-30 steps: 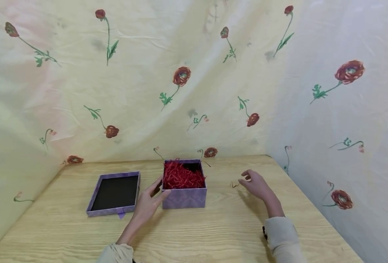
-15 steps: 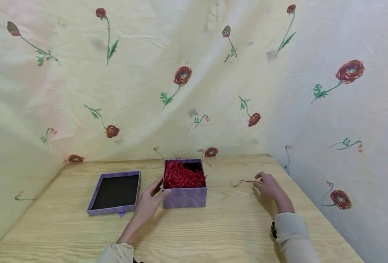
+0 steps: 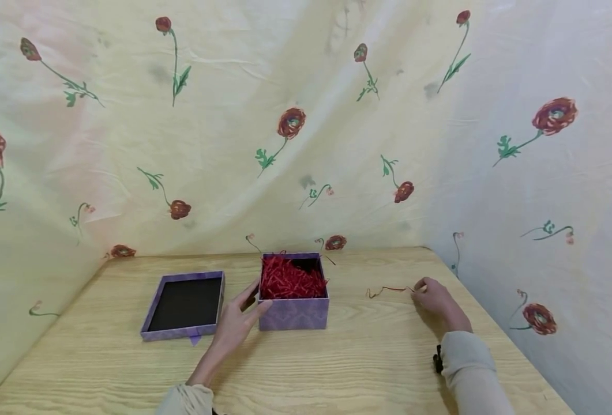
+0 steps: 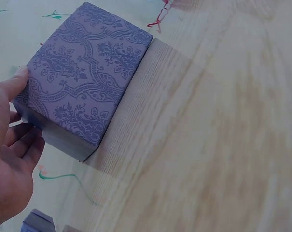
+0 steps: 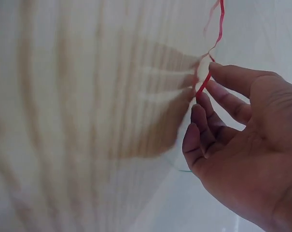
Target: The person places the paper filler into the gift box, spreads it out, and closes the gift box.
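Observation:
A purple patterned box (image 3: 293, 314) stands on the table, filled with red shredded paper (image 3: 291, 278); a dark gap shows at its back right. My left hand (image 3: 233, 325) holds the box by its left front corner. In the left wrist view the thumb (image 4: 15, 82) lies on the patterned front and the fingers touch the left side. Off to the right, my right hand (image 3: 434, 295) pinches the end of a thin, crinkled red paper strip (image 3: 393, 289). The right wrist view shows this strip (image 5: 220, 24) running from between thumb and fingertips.
The box's lid (image 3: 183, 305) lies upturned left of the box, black inside, with a purple ribbon tab (image 3: 195, 339) at its front. A small dark shred (image 3: 330, 260) lies behind the box's right corner. Flowered cloth (image 3: 233, 127) hangs behind the wooden table (image 3: 357, 369).
My right hand has moved right, and a longer stretch of the red paper strip now shows between its far end and my fingers. The left hand stays at the box.

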The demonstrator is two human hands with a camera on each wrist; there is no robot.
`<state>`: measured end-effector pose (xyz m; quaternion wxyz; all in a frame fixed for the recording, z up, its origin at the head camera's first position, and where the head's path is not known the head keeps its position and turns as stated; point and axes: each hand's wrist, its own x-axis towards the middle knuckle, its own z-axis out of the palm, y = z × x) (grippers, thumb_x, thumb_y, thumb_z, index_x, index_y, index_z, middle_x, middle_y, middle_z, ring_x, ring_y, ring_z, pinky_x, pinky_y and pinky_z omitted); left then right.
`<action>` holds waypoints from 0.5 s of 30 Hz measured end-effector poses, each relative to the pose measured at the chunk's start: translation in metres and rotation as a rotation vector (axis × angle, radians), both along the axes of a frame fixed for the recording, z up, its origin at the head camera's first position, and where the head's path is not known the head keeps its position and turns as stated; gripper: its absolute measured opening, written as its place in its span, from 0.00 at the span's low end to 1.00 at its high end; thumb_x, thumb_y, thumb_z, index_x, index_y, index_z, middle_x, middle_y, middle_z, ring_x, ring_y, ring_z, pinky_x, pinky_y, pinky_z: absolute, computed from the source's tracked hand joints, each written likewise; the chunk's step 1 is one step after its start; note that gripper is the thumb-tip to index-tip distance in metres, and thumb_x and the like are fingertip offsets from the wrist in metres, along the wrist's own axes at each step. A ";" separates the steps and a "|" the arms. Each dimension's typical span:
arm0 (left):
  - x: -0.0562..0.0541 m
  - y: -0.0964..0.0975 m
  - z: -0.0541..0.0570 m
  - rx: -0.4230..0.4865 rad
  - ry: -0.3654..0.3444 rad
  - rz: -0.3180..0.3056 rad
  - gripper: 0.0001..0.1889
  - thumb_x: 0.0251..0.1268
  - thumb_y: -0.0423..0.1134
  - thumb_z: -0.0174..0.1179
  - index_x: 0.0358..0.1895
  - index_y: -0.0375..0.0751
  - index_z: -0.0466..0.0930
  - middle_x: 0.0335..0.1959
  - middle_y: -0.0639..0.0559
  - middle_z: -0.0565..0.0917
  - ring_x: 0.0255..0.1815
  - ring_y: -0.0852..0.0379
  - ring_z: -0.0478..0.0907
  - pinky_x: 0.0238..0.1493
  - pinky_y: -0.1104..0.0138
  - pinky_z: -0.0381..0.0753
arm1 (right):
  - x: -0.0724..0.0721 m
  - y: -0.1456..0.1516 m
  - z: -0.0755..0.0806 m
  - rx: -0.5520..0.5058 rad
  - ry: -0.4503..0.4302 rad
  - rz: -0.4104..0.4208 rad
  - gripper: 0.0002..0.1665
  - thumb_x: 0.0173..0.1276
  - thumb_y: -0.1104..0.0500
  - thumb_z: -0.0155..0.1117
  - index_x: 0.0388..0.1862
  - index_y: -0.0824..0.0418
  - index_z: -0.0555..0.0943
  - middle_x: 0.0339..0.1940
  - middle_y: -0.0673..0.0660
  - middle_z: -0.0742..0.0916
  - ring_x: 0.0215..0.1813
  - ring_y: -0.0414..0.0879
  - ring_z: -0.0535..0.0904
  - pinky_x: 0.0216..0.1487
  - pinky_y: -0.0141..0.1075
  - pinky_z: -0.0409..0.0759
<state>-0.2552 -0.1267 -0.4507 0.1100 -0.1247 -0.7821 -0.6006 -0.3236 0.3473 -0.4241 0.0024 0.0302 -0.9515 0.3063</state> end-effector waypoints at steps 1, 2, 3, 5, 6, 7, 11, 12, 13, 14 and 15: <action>0.000 0.000 0.000 0.000 0.001 0.000 0.35 0.73 0.45 0.67 0.79 0.45 0.66 0.76 0.41 0.68 0.71 0.35 0.71 0.65 0.49 0.75 | 0.001 0.001 0.000 -0.004 -0.007 -0.010 0.13 0.76 0.65 0.58 0.48 0.77 0.72 0.40 0.69 0.82 0.44 0.62 0.79 0.47 0.55 0.79; 0.000 0.000 0.000 -0.001 0.004 -0.001 0.35 0.73 0.45 0.67 0.79 0.45 0.66 0.76 0.41 0.68 0.71 0.35 0.71 0.65 0.49 0.76 | 0.001 0.002 -0.001 -0.004 -0.013 -0.022 0.12 0.76 0.64 0.58 0.46 0.75 0.73 0.39 0.68 0.81 0.42 0.61 0.79 0.45 0.52 0.78; 0.000 0.000 0.000 -0.002 0.008 -0.002 0.35 0.73 0.45 0.67 0.79 0.44 0.66 0.76 0.41 0.68 0.71 0.35 0.71 0.65 0.49 0.76 | 0.002 0.003 -0.001 0.003 -0.010 -0.024 0.10 0.75 0.65 0.58 0.43 0.74 0.73 0.38 0.66 0.81 0.41 0.59 0.78 0.44 0.50 0.78; 0.000 0.000 0.000 -0.003 0.013 -0.004 0.35 0.73 0.44 0.67 0.79 0.43 0.66 0.76 0.40 0.68 0.71 0.35 0.71 0.65 0.49 0.76 | 0.002 0.003 -0.002 0.015 -0.002 -0.024 0.08 0.75 0.66 0.58 0.40 0.73 0.74 0.35 0.64 0.80 0.38 0.57 0.77 0.40 0.46 0.76; 0.000 0.000 0.000 -0.003 0.016 -0.006 0.35 0.73 0.44 0.67 0.79 0.43 0.66 0.76 0.40 0.68 0.71 0.35 0.71 0.65 0.49 0.76 | 0.003 0.002 -0.002 0.021 0.000 -0.021 0.07 0.75 0.66 0.57 0.38 0.72 0.74 0.34 0.63 0.79 0.37 0.56 0.76 0.39 0.44 0.75; 0.001 0.000 0.000 -0.002 0.020 -0.009 0.35 0.73 0.44 0.67 0.79 0.42 0.66 0.76 0.40 0.68 0.71 0.35 0.70 0.65 0.48 0.75 | 0.003 0.001 -0.001 0.030 0.003 -0.018 0.07 0.75 0.67 0.57 0.37 0.72 0.75 0.33 0.62 0.79 0.37 0.55 0.75 0.38 0.43 0.74; 0.001 -0.001 -0.001 -0.002 0.023 -0.009 0.35 0.73 0.43 0.67 0.79 0.42 0.66 0.76 0.40 0.68 0.71 0.35 0.71 0.65 0.48 0.75 | 0.005 -0.005 0.001 0.037 0.005 0.019 0.08 0.75 0.68 0.56 0.34 0.71 0.76 0.32 0.60 0.80 0.35 0.52 0.75 0.38 0.41 0.74; 0.000 -0.001 -0.001 -0.001 0.023 -0.009 0.35 0.73 0.43 0.67 0.79 0.42 0.66 0.76 0.40 0.68 0.71 0.35 0.71 0.66 0.49 0.75 | 0.005 -0.006 0.002 0.036 0.012 0.032 0.08 0.75 0.68 0.56 0.34 0.71 0.76 0.32 0.60 0.80 0.35 0.51 0.74 0.37 0.41 0.74; 0.000 -0.001 -0.002 -0.001 0.022 -0.008 0.35 0.73 0.43 0.67 0.79 0.43 0.66 0.76 0.40 0.68 0.71 0.35 0.71 0.66 0.49 0.75 | 0.006 -0.008 0.003 0.034 0.023 0.049 0.08 0.75 0.68 0.55 0.35 0.71 0.76 0.32 0.60 0.80 0.34 0.51 0.74 0.36 0.41 0.74; 0.000 -0.001 -0.002 -0.001 0.021 -0.008 0.35 0.73 0.43 0.67 0.79 0.43 0.66 0.76 0.40 0.68 0.71 0.35 0.71 0.66 0.49 0.75 | 0.007 -0.010 0.004 0.025 0.031 0.065 0.08 0.76 0.68 0.55 0.36 0.71 0.76 0.32 0.59 0.80 0.34 0.50 0.74 0.36 0.41 0.74; 0.000 0.000 -0.002 0.000 0.021 -0.009 0.35 0.73 0.43 0.67 0.79 0.42 0.66 0.76 0.40 0.68 0.71 0.35 0.71 0.66 0.49 0.75 | 0.008 -0.011 0.006 0.019 0.046 0.081 0.08 0.77 0.67 0.54 0.37 0.72 0.75 0.33 0.60 0.80 0.33 0.50 0.74 0.35 0.41 0.74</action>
